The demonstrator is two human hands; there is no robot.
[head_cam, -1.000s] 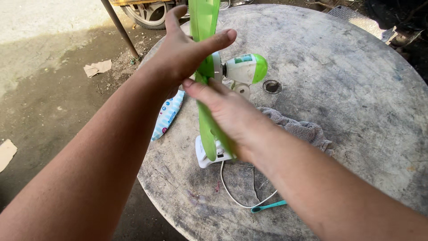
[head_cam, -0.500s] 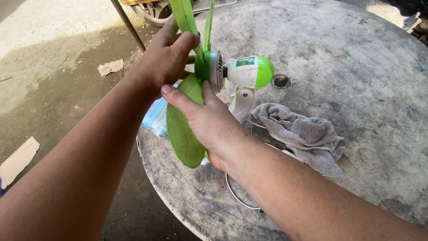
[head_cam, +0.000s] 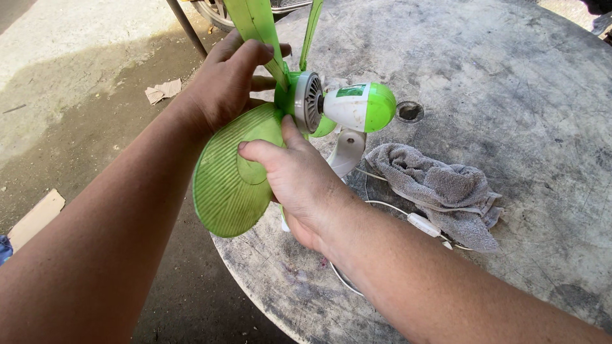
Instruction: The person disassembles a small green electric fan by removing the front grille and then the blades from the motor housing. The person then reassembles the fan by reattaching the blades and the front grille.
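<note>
Head view: my left hand [head_cam: 226,83] wraps the upper blade [head_cam: 252,22] of the fan [head_cam: 306,105], fingers closed on it. My right hand [head_cam: 293,181] pinches the lower blade [head_cam: 229,178], thumb pressed on its face (the green one nearest me). It stands at the near-left edge of the round table [head_cam: 497,83]; a grey rag [head_cam: 440,185] and white cord [head_cam: 395,207] lie just right.

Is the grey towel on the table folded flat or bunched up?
Bunched up. The grey towel lies crumpled in loose folds on the round table, beside the fan's white stand, not laid flat.
</note>
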